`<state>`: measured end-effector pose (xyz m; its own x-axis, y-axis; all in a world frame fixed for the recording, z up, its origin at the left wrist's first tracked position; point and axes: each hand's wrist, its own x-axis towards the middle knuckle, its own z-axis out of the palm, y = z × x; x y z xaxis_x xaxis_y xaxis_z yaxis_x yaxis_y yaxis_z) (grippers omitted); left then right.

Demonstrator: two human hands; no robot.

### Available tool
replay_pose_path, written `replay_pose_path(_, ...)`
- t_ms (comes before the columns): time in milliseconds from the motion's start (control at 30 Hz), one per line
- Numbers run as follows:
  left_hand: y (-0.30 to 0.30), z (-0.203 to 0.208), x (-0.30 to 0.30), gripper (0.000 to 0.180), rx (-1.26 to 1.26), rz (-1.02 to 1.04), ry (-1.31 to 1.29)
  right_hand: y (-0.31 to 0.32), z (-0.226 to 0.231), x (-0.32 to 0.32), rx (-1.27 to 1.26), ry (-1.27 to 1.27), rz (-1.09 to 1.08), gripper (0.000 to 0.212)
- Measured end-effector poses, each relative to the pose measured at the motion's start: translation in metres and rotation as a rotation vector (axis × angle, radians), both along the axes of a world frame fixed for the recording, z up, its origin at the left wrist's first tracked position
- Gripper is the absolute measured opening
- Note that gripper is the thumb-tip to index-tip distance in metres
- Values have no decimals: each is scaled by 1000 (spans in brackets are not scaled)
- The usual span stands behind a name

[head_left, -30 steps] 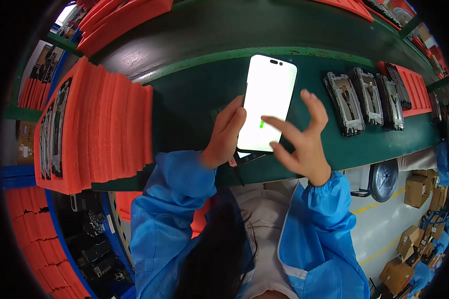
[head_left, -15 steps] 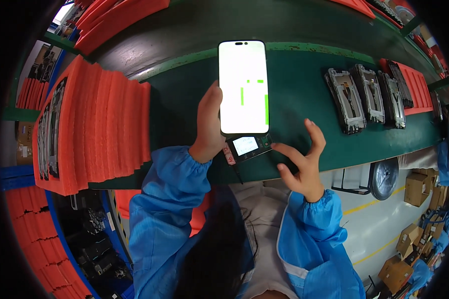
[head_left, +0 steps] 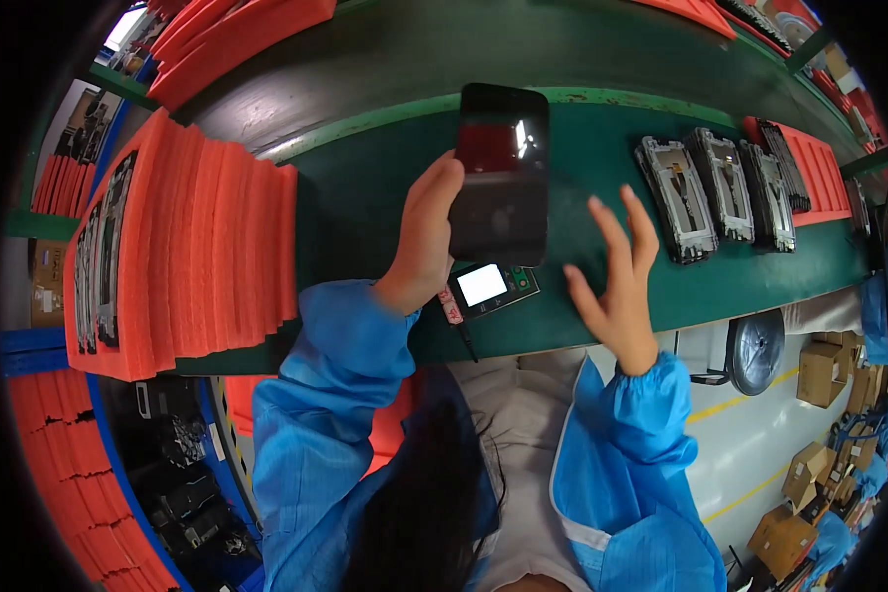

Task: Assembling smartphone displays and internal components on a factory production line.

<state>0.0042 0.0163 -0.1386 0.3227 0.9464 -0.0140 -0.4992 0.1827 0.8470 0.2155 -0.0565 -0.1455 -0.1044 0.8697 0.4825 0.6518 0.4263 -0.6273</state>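
My left hand [head_left: 426,232] grips a smartphone [head_left: 501,187] by its left edge, above the green bench. The phone's screen is dark and mirrors something red and a bright light. Below the phone lies a small tester board [head_left: 493,286] with a lit white display, a cable at its left end and a green patch at its right. To the right of the phone, my right hand [head_left: 617,281] hovers with its fingers spread and nothing in them, slightly blurred. It touches neither the phone nor the board.
A thick row of red foam sheets [head_left: 202,247] holding phone parts stands at the left. Several stacks of phone frames [head_left: 681,197] lie at the right, beside a red foam tray [head_left: 821,173]. The green bench [head_left: 365,187] ends close to my body. Cardboard boxes [head_left: 824,375] sit on the floor.
The phone's screen has gone from bright white with green blocks to dark. The phone has shifted slightly right. My right hand has moved away from the tester board, up and right.
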Motion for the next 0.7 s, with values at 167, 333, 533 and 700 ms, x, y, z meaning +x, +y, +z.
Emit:
replay_pose_path(167, 8, 21, 19, 35, -265, -163, -95, 58, 20, 3, 154, -186, 67, 42)
replay_pose_path(333, 40, -1, 7, 35, -185, -289, -27, 107, 6, 11, 160, -81, 332, 31)
replay_pose_path(533, 48, 16, 6, 17, 404, 159, 677, 119, -16, 4, -210, 375, 163, 23)
replay_pose_path(700, 49, 12, 9, 10, 843, 159, 830, 119, -21, -9, -306, 802, 237, 29)
